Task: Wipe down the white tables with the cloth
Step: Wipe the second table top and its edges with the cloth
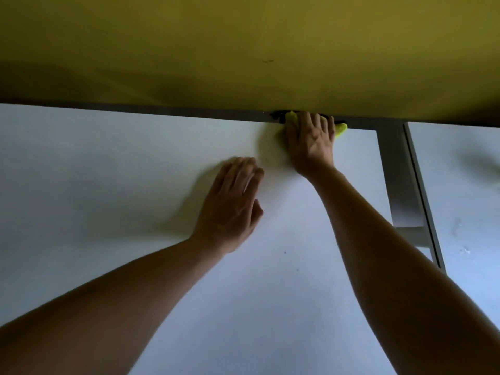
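A white table [108, 185] fills most of the view. My right hand [309, 142] lies flat with straight fingers on a bright yellow-green cloth [341, 129], pressing it against the table's far edge; most of the cloth is hidden under the hand. My left hand [232, 207] rests flat on the tabletop with fingers straight, a little nearer and to the left of the right hand, holding nothing.
A yellow wall [243, 44] rises right behind the table's far edge. A grey gap [395, 169] separates this table from a second white table [465, 185] on the right. A few small dark specks [285, 252] dot the near tabletop.
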Action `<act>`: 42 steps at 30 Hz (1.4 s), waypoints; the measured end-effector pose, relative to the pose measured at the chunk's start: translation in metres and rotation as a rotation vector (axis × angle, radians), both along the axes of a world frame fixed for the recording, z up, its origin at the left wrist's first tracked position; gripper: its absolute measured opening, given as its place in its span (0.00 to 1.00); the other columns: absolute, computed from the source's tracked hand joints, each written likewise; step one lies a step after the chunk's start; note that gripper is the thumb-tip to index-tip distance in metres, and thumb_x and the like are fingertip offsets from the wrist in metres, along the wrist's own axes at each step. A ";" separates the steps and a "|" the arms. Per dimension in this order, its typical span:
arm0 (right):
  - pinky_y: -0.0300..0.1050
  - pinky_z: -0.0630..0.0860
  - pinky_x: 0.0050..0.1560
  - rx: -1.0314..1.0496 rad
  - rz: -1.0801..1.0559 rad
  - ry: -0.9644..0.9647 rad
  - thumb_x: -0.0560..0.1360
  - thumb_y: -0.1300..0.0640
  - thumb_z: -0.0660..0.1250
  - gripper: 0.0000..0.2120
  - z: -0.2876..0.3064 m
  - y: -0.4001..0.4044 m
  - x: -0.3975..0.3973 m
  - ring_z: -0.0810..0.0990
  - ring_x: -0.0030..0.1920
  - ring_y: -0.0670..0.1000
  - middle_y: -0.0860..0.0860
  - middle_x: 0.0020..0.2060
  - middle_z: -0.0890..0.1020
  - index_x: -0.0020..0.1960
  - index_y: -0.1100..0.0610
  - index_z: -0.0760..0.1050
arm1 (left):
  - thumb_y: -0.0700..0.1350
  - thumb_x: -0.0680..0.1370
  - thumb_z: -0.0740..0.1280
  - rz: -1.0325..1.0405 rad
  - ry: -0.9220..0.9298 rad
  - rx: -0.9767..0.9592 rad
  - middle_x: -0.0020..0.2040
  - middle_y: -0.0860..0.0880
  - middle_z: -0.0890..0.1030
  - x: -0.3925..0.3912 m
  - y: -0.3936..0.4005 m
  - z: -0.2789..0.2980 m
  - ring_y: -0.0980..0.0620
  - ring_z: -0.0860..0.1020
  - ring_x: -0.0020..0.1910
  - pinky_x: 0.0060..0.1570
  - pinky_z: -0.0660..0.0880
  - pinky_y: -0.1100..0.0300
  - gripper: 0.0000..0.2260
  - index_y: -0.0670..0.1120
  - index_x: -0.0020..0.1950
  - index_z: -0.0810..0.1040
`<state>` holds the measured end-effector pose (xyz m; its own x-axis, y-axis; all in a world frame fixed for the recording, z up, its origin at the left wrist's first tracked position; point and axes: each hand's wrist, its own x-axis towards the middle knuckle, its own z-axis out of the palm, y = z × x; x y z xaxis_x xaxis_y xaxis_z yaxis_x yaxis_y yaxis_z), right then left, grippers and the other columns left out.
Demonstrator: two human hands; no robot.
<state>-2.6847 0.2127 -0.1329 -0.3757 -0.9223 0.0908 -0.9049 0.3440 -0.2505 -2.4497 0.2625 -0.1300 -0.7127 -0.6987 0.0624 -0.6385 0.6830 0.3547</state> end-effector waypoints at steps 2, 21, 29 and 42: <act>0.61 0.53 0.77 0.046 0.030 -0.019 0.83 0.44 0.53 0.20 0.003 -0.002 -0.003 0.72 0.64 0.61 0.58 0.56 0.77 0.60 0.58 0.73 | 0.46 0.82 0.56 0.037 -0.003 -0.004 0.80 0.37 0.67 -0.008 0.002 -0.003 0.36 0.64 0.80 0.81 0.58 0.41 0.26 0.39 0.79 0.69; 0.60 0.52 0.77 0.093 -0.106 -0.047 0.81 0.41 0.56 0.20 0.002 0.033 -0.124 0.70 0.68 0.58 0.56 0.60 0.76 0.62 0.55 0.71 | 0.43 0.81 0.58 0.054 0.018 -0.082 0.79 0.38 0.69 -0.014 0.001 0.000 0.35 0.66 0.79 0.79 0.60 0.39 0.24 0.39 0.77 0.70; 0.61 0.66 0.62 0.030 -0.427 -0.175 0.81 0.41 0.56 0.21 0.008 0.020 -0.119 0.67 0.69 0.57 0.55 0.64 0.72 0.65 0.55 0.69 | 0.43 0.80 0.58 0.060 0.044 -0.109 0.79 0.38 0.69 -0.013 0.000 -0.003 0.35 0.66 0.78 0.79 0.60 0.40 0.25 0.40 0.78 0.70; 0.57 0.67 0.62 0.004 -0.776 -0.162 0.80 0.43 0.59 0.26 0.007 0.067 -0.090 0.69 0.67 0.58 0.54 0.68 0.70 0.73 0.53 0.64 | 0.44 0.80 0.58 0.073 0.056 -0.118 0.79 0.39 0.69 -0.011 0.001 -0.007 0.36 0.65 0.79 0.79 0.60 0.40 0.25 0.41 0.78 0.70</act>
<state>-2.7747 0.2799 -0.1262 -0.9198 -0.3916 -0.0229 -0.3585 0.8629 -0.3561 -2.4611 0.2639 -0.1371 -0.6531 -0.7342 0.1855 -0.6697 0.6743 0.3110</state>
